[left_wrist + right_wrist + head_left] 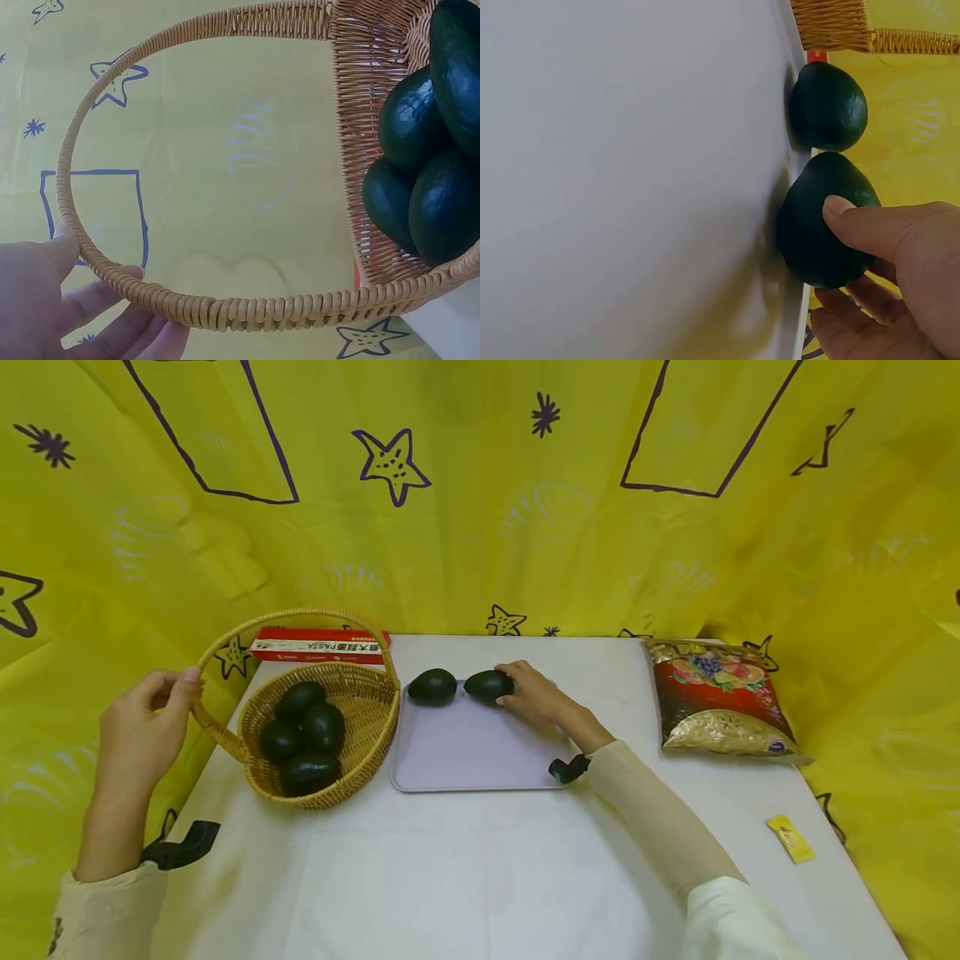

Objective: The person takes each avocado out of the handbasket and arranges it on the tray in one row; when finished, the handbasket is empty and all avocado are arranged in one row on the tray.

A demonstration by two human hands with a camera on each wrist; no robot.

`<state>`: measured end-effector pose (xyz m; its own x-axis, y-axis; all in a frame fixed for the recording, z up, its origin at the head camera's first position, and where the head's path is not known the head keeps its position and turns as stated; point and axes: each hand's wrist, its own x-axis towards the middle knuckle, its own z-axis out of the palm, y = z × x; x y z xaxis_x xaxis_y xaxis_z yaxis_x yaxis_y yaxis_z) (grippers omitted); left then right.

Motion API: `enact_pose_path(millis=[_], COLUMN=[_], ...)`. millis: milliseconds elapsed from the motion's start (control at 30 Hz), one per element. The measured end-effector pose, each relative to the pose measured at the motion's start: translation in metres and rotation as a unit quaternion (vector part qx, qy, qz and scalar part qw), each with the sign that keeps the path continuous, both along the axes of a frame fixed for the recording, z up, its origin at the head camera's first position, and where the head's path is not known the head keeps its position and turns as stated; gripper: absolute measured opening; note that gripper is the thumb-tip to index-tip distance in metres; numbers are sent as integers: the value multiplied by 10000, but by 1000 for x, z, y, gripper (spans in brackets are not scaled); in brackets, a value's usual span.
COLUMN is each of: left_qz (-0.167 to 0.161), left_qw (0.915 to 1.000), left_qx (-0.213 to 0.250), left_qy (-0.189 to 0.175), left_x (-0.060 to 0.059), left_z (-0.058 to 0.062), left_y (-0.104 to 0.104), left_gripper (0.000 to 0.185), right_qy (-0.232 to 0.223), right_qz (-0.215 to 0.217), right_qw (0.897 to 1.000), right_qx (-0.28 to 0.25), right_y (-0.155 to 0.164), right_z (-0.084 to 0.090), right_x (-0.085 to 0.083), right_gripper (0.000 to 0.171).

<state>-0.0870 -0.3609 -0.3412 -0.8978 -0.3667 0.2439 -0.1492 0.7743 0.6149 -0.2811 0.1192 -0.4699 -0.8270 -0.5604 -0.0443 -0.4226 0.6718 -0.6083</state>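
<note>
My left hand (146, 727) grips the arched handle of a wicker basket (367, 710) at its left side; the left wrist view shows thumb and fingers around the wrapped handle (172, 304). Several dark green avocados (324, 727) lie inside the basket. To its right is a pale lilac tray (480, 752). Along the tray's far edge one avocado (432, 687) sits by itself at the left. Beside it, my right hand (536, 693) holds another avocado (829, 225) between thumb and fingers, at or just over the tray; whether it touches the tray I cannot tell.
Behind the basket lies a red and white pasta box (318, 645). A red and gold bag (723, 697) stands at the right of the white table (480, 877), with a small yellow packet (791, 839) nearer the front. Yellow patterned cloth (480, 527) hangs around the table.
</note>
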Motion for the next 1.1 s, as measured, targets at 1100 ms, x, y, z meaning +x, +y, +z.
enact_pose_path(millis=[1100], left_qz=[-64], left_qw=[10000], left_qx=[-24], left_qy=[71], left_x=[0], left_z=[-1], left_y=[-1], left_gripper=[55], right_qy=[-207], right_qz=[-118], right_qw=[9997], right_qx=[19], right_y=[0], right_z=[-1], right_x=[1], right_gripper=[77])
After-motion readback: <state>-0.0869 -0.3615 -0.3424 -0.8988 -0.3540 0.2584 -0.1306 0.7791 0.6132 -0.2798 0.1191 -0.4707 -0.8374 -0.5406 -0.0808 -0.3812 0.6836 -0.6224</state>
